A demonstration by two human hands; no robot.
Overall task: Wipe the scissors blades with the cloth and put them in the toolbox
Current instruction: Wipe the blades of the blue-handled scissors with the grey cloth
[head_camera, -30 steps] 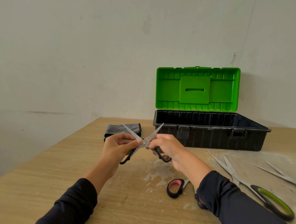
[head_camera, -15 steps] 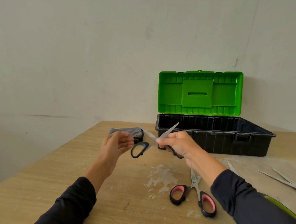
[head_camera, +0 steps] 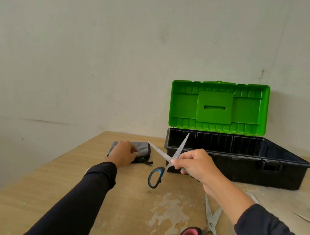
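My right hand [head_camera: 195, 165] holds a pair of scissors with black and blue handles [head_camera: 163, 164] in the air, blades spread apart and pointing up toward the toolbox. One handle loop hangs free below the hand. My left hand [head_camera: 124, 153] rests on the folded grey cloth [head_camera: 142, 149] lying on the table to the left of the toolbox, fingers curled onto its top. The toolbox [head_camera: 238, 164] is black with its green lid [head_camera: 218, 107] standing open against the wall.
A pair of pink-handled scissors [head_camera: 206, 228] lies on the wooden table [head_camera: 39, 188] near the front edge, under my right forearm. Tips of other scissor blades [head_camera: 305, 217] show at the right edge. A patch of scraped white residue [head_camera: 169, 211] marks the tabletop.
My left hand let go of the scissors and moved left and away onto the grey cloth. My right hand kept the open scissors, now held alone nearer the toolbox.
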